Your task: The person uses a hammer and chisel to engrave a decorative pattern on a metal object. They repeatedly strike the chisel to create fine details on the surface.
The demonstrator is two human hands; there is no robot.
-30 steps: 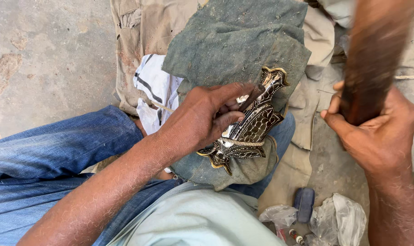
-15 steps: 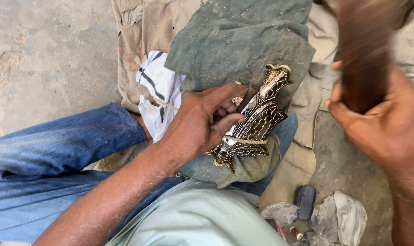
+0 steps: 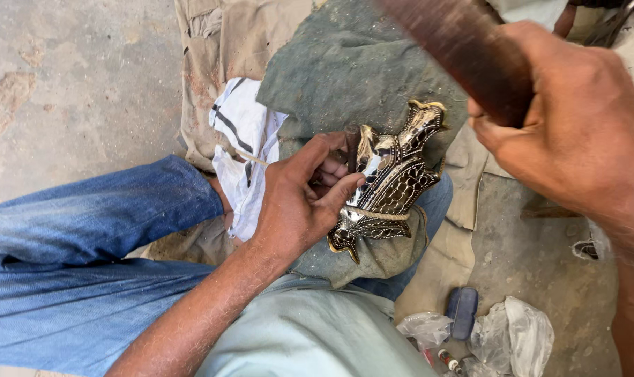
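Fingers (image 3: 331,192) of the left hand (image 3: 299,202) curled, pinching a small punch (image 3: 352,143) against the ornate brass piece (image 3: 390,185) on grey cloth (image 3: 345,77) over the lap, right hand (image 3: 575,132) wrapped tight around a raised wooden mallet (image 3: 463,49); probably mid-strike, needing the punch held steady.
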